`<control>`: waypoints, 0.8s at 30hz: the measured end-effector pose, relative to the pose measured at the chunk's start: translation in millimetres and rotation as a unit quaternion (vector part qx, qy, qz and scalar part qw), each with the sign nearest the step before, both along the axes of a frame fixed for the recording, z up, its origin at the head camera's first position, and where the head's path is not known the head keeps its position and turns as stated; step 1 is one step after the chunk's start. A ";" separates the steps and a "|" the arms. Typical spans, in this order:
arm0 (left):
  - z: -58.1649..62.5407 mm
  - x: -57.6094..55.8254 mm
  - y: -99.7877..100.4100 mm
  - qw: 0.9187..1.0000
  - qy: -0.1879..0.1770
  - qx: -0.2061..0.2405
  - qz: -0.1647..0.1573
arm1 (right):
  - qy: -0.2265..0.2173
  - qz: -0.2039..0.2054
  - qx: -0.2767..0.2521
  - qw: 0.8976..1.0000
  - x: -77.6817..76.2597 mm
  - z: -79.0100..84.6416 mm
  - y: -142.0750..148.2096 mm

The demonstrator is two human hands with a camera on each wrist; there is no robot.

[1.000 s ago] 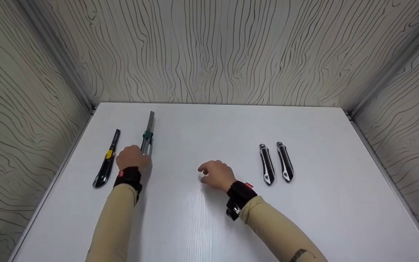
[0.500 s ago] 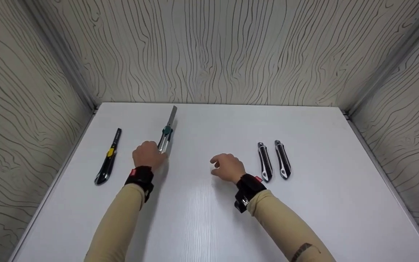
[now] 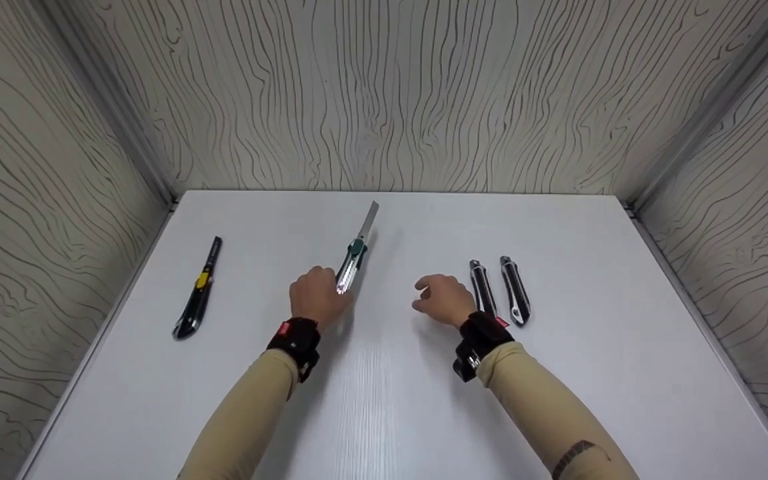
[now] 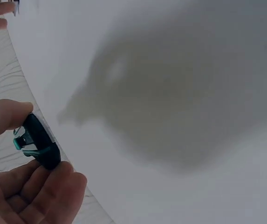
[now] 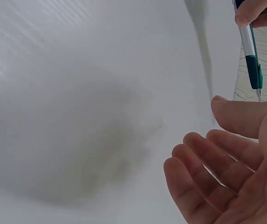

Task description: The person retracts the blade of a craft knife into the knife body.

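Gripping the green knife [image 3: 357, 249] mid-frame between its fingers, the left hand [image 3: 319, 297] has yet to set it down, the right hand [image 3: 446, 300], fingers loose, holds nothing, and the yellow-black knife [image 3: 198, 293] at left and silver-black knives [image 3: 515, 291] at right lie unheld.

White table [image 3: 624, 387] between wood-grain-patterned walls [image 3: 384, 93]

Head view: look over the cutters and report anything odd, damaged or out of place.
One thing stands out: the green-and-silver cutter in the left hand has its long blade extended, while the far-right cutter shows none. I see no spill or damage, though that hand covers part of the green-and-silver cutter.
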State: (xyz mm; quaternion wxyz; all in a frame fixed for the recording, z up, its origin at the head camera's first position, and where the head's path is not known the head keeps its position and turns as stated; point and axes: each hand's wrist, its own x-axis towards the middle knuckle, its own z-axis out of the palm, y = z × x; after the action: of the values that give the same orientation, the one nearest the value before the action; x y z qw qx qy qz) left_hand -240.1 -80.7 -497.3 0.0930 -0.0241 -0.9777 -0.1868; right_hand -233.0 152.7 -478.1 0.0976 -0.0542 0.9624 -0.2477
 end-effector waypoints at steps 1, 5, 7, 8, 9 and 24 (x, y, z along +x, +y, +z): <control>-0.7 1.5 5.3 1.000 0.004 0.002 -0.006 | -0.001 -0.003 -0.006 1.000 -1.1 0.7 1.7; -1.5 8.7 27.6 1.000 0.005 0.003 -0.028 | 0.001 -0.017 -0.031 0.999 -4.8 4.4 7.6; -2.0 12.4 38.6 0.999 -0.001 0.009 -0.035 | 0.001 -0.029 -0.051 0.998 -6.2 6.1 10.4; -2.0 14.6 44.1 0.999 -0.004 0.010 -0.038 | 0.002 -0.033 -0.061 0.998 -6.9 6.8 12.0; -2.1 16.7 49.4 0.999 -0.005 0.012 -0.041 | 0.002 -0.038 -0.073 0.997 -7.6 7.4 13.5; -2.7 37.2 86.0 0.996 0.005 0.035 -0.077 | -0.038 -0.143 -0.250 0.957 -18.4 1.5 16.9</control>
State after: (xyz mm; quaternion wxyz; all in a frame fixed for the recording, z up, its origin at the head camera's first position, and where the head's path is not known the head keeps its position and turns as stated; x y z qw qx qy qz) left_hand -203.0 5.3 -500.0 0.0842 -0.0972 -0.9653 -0.2271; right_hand -251.4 169.6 -476.6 0.0811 0.0707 0.8631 -0.4935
